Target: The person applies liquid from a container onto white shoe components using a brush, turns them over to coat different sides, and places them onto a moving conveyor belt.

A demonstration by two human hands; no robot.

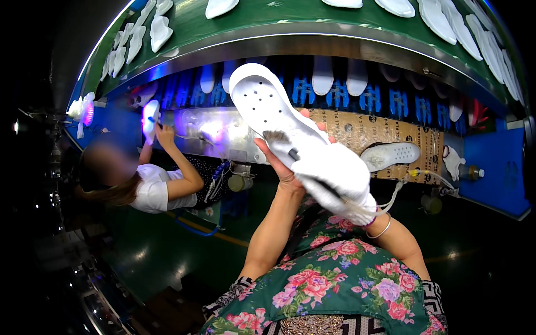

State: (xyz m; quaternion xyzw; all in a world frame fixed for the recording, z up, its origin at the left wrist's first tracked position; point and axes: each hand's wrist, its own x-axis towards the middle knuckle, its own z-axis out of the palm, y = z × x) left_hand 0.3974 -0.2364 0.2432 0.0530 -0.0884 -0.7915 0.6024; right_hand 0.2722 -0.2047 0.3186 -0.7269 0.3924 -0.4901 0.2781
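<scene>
While held up before the conveyor [335, 33]:
Sole: white shoe sole [268, 103], tilted, between both hands.
Left hand [282, 162]: bare, fingers closed round its lower edge.
Right hand [335, 178]: white-gloved, clenched on a brush [279, 139] touching the sole.

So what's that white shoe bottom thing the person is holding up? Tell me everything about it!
The white shoe sole looks like soft foam or rubber, long with a rounded end and small dark holes dotted over its face. It is raised and tilted, rounded end up-left. The bare left hand grips its lower part, and the white-gloved right hand presses a small brush against it.
</scene>
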